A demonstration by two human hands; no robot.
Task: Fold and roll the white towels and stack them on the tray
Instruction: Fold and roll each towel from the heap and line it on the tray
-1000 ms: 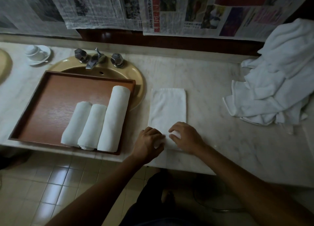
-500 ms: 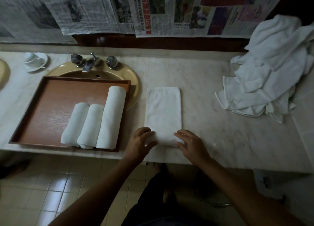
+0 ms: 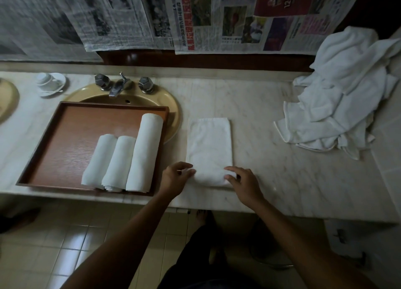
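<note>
A folded white towel [image 3: 209,146] lies lengthwise on the marble counter, its near end curled into a small roll. My left hand [image 3: 174,179] grips the left end of that roll and my right hand [image 3: 243,183] grips the right end. To the left, a brown wooden tray [image 3: 65,136] rests partly over the sink. It holds three rolled white towels [image 3: 123,160] side by side, the right one longest.
A heap of loose white towels [image 3: 342,97] lies at the counter's right end. A yellow sink [image 3: 173,112] with a metal tap [image 3: 118,86] sits behind the tray. A white cup on a saucer [image 3: 50,83] stands far left. Newspaper sheets [image 3: 195,17] hang behind.
My hands have moved apart from the towel's near middle to its two sides. The near end of the towel has curled up into a small roll.
</note>
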